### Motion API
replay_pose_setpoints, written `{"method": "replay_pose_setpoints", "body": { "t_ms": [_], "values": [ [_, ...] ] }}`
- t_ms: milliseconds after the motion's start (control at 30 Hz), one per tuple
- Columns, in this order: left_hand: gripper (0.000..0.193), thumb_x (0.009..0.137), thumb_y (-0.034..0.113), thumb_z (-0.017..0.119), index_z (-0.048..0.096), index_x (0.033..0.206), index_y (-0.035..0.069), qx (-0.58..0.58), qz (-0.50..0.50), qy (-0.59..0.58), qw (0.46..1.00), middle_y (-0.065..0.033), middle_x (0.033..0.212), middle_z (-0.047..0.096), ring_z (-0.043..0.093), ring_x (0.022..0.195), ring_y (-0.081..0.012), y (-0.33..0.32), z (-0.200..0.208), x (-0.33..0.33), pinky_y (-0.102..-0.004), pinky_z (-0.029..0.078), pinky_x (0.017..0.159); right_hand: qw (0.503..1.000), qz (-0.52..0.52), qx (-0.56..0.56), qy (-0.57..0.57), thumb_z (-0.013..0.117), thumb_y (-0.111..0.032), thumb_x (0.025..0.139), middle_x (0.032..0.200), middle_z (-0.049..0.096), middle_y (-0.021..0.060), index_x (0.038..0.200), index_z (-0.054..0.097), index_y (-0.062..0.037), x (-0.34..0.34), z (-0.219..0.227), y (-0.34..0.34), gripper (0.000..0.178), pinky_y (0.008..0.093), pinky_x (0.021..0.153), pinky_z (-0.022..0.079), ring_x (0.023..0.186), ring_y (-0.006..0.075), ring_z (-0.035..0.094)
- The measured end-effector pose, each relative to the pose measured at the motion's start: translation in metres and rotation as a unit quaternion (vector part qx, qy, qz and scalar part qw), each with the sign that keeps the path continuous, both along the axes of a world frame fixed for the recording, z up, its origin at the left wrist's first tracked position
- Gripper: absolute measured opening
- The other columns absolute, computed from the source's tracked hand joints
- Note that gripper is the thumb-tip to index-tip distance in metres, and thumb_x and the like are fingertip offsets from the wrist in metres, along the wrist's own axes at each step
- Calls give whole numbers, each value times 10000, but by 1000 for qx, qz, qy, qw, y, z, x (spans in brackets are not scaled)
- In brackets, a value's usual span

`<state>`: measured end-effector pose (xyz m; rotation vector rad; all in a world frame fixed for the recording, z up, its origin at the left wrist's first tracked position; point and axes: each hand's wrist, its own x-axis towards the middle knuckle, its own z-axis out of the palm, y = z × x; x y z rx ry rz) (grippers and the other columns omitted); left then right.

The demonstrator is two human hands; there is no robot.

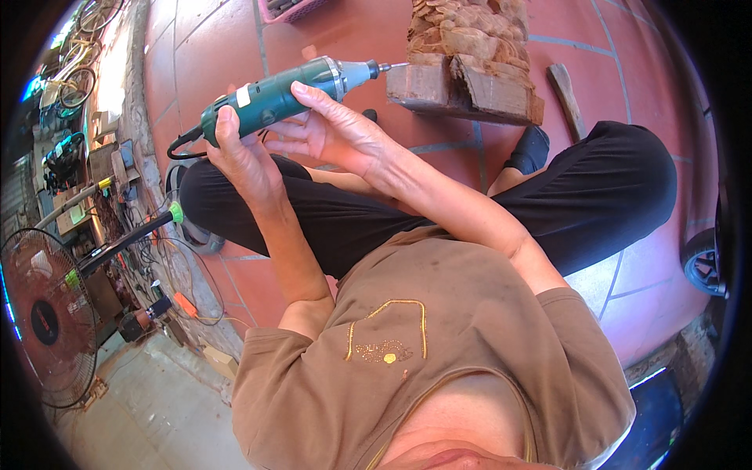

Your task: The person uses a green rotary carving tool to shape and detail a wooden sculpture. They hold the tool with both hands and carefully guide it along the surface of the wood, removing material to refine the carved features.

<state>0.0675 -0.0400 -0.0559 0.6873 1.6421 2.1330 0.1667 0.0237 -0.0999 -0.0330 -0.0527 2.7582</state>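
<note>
A green and grey die grinder (pixel 274 95) is held up in front of me, lying almost level, with its thin metal bit (pixel 395 66) pointing right. My left hand (pixel 241 157) grips its rear end near the black cord, thumb along the near side. Around the front half is my right hand (pixel 345 133), thumb pressed on the body and fingers curled below. The bit's tip reaches close to a carved wooden block (pixel 470 39) with a rough scaly surface and a plain base; whether they touch, I cannot tell.
A wooden stick (pixel 565 98) rests on the red tiled floor right of the carving. A pink basket (pixel 290 9) is at the far edge. On the left stand a fan (pixel 48 321), cables and tools along a ledge. My crossed legs (pixel 595 196) lie below the carving.
</note>
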Motion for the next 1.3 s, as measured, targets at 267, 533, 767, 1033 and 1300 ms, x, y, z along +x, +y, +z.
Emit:
{"method": "replay_pose_setpoints", "body": {
  "t_ms": [267,533,767,1033,1300],
  "values": [
    [393,878,268,595,544,1080,-66,-11,-4,1,1000,-189,1057,615,614,979,-239,-6,1,-2,-373,493,901,1000,-1,-21,-4,698,-283,872,1233,587,114,1213,535,-92,3,5,-8,424,497,1036,428,1202,266,537],
    [404,878,268,603,540,1095,-67,-5,-1,0,1000,-186,1057,615,611,985,-234,-5,0,0,-364,491,900,1000,1,-13,-2,701,-295,869,1229,590,116,1203,539,-96,2,2,-7,422,505,1045,420,1203,275,535],
    [424,884,279,607,533,1113,-70,3,-6,-11,1000,-174,1050,612,609,983,-232,-4,0,0,-368,493,892,1000,-5,14,-5,683,-327,880,1222,595,133,1224,527,-89,3,5,-3,447,508,1045,419,1195,290,545],
    [424,880,277,608,530,1117,-66,2,-3,-1,1000,-173,1054,611,612,976,-235,-3,0,1,-375,500,884,1000,1,13,2,688,-321,876,1224,596,133,1228,525,-79,2,3,-1,457,514,1043,419,1194,284,543],
    [396,876,262,600,530,1108,-51,-9,0,-3,1000,-190,1052,618,622,979,-249,-8,1,-1,-377,510,884,1000,4,-13,-8,699,-296,870,1226,591,115,1214,535,-96,4,6,-9,431,497,1037,426,1198,264,538]
  ]
}}
